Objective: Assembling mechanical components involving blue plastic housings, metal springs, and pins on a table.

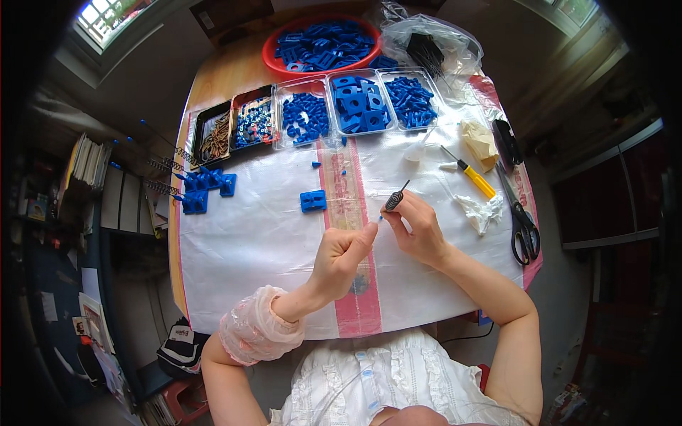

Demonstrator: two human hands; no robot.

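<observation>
Over the middle of the table my right hand (420,228) is closed on a dark coil spring (393,201) with a thin rod sticking out of its upper end. Close beside it, my left hand (339,259) is curled shut with the thumb on top; what it grips, if anything, is hidden. A tiny blue bit (381,218) shows between the two hands. Beyond my left hand lies a blue rectangular base piece (312,201). Farther left stand several blue base pieces (205,186) in a cluster, some with springs (165,165) reaching out past the table's left edge.
Along the back are a tray of brown screw-like parts (215,139), one of small nuts (253,122), and clear trays of blue pieces (304,118). Behind them sits a red basin (268,57). At right lie a yellow-handled screwdriver (477,179), black scissors (524,234) and crumpled tissue (482,213).
</observation>
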